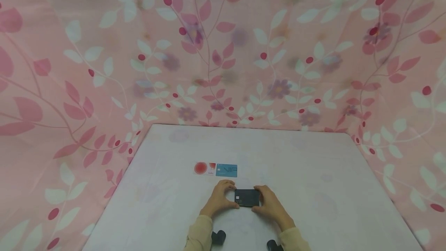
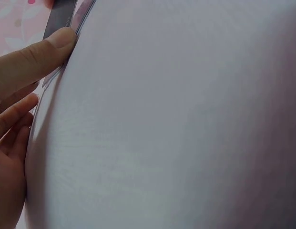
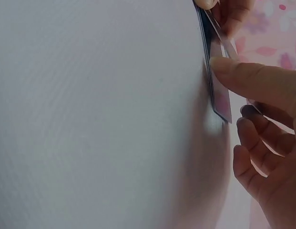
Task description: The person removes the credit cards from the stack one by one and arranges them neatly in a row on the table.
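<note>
A pink cloth printed with leaves, berries and flowers (image 1: 223, 49) hangs behind and to both sides, closing in the whole workspace. Below it lies the pale counter (image 1: 313, 189), smooth and faintly mottled, reaching from the cloth toward the person.

Near the counter's front middle, the left hand (image 1: 218, 198) and the right hand (image 1: 271, 204) hold a dark card (image 1: 247, 197) between them, each grip pinching one short end with thumb and fingertips. The wrist views show the card's edge just at the counter, with what looks like a second, lighter card behind it; I cannot tell how many are stacked.

Just beyond the hands lie a white card with a red circle (image 1: 204, 168) and a blue card (image 1: 226, 170), side by side and touching.

The risk, as I judge it: the pinch sits on thin, slick edges, so a card could slip out, or stacked cards could slide apart. A forward move could also nudge the two laid cards out of line.
</note>
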The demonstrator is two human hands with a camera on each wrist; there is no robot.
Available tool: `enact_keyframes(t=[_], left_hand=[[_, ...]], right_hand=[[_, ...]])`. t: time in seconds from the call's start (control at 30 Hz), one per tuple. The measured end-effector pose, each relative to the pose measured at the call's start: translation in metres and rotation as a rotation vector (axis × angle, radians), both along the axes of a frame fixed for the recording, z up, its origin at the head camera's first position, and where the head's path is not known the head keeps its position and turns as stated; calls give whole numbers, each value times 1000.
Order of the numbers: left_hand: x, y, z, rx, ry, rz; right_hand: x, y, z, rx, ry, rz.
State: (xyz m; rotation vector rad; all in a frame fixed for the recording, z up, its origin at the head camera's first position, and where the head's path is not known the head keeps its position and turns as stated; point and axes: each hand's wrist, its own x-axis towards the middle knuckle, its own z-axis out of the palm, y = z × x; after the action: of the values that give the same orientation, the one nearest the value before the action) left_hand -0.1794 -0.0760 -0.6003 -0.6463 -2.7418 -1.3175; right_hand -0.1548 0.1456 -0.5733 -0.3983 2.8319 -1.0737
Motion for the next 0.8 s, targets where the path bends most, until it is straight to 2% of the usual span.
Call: enact_keyframes(t=[0.23, 0.37, 0.47, 0.67, 0.8], left_hand=[[0, -2, 0, -7, -8, -26], [-1, -4, 1, -5, -58, -41], [-1, -5, 2, 6, -88, -47], [-1, -6, 2, 22, -52, -63], [-1, -7, 3, 38, -88, -57]], right_hand=[[0, 7, -3, -75, 65, 32], [-1, 10, -5, -113, 72, 26], [-1, 11, -7, -108, 74, 19], [-1, 12, -8, -111, 89, 8], [-1, 12, -6, -105, 97, -14]])
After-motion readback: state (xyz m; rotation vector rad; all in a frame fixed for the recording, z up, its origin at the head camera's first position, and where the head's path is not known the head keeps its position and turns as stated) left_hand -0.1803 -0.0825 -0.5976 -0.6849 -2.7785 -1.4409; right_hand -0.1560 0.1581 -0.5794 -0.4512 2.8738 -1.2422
